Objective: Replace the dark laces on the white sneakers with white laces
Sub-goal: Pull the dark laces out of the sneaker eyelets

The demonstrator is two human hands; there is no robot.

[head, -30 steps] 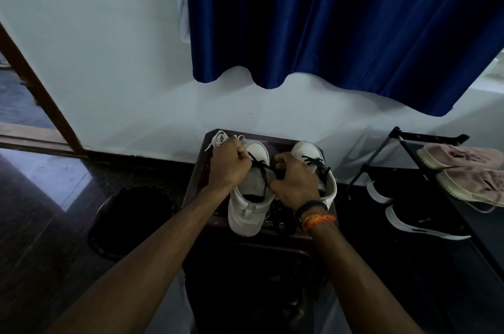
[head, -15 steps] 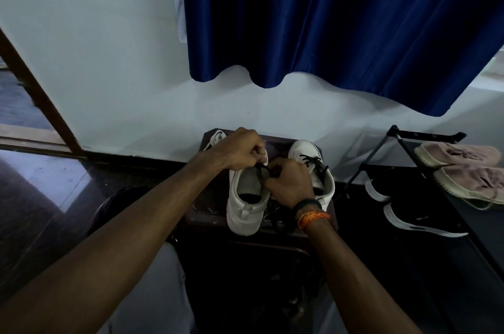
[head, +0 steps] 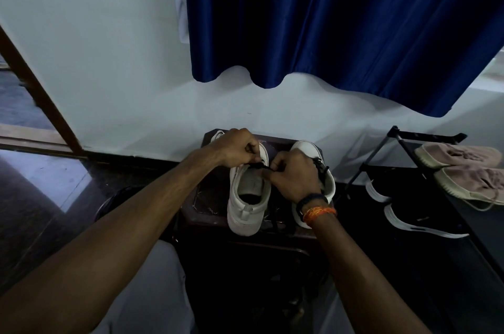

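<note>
over the small dark worktop (head: 207, 208) against the white wall, both my hands sit bunched at the toe end of the left sneaker (head: 246, 197), which stands heel toward me with its mouth open. my left hand (head: 237, 147) is curled into a loose fist above the front eyelets, its fingers (head: 252, 148) pinched together on the dark lace (head: 259, 166), and my right hand (head: 293, 175) meets it from the other side, fingers closed on the same thin strand where it crosses the tongue. i judge i am in the unlacing step, on the first shoe, working the dark lace out of the lower eyelets; most of the upper already looks bare of lace, though my knuckles hide the last holes. the right sneaker (head: 313, 170) stands just beside it, partly behind my right wrist, and its dark lacing (head: 321, 167) is still threaded, so that shoe is untouched. a bit of white lace (head: 218, 134) shows on the worktop behind my left hand, waiting. loose dark ends (head: 274, 220) trail down between the two shoes toward the front edge. next, i think, i need to draw the strand clear of the final pair of holes with a steady pull, one hand bracing the shoe so it does not slide off the worktop, then lay the dark lace aside and reach for the white one. to the right a black rack (head: 425, 137) holds other shoes, well apart from my work.
</note>
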